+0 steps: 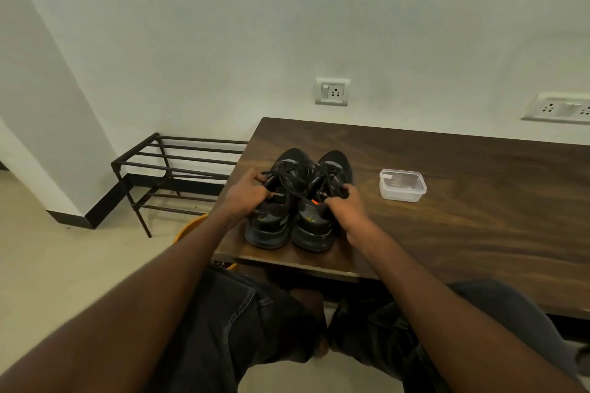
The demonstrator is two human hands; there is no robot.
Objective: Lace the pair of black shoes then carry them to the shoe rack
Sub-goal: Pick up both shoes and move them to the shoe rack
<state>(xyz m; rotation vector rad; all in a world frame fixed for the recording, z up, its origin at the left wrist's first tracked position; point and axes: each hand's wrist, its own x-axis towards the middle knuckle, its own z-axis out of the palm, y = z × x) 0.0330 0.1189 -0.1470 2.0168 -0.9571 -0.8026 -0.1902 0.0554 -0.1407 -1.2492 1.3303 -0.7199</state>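
The shoe rack (178, 169) stands on the floor left of the worktop (447, 169). On the worktop's near-left corner sit the black shoes (300, 210), side by side, heels toward the person. The left hand (247, 193) grips the left shoe's collar, the right hand (346, 207) the right shoe's, fingers curled into the laces. Right of the shoes sits a clear lidded box (403, 185)

Bare table (479, 188) lies right of the shoes (297, 201) (only a plastic box (403, 185) intrudes).
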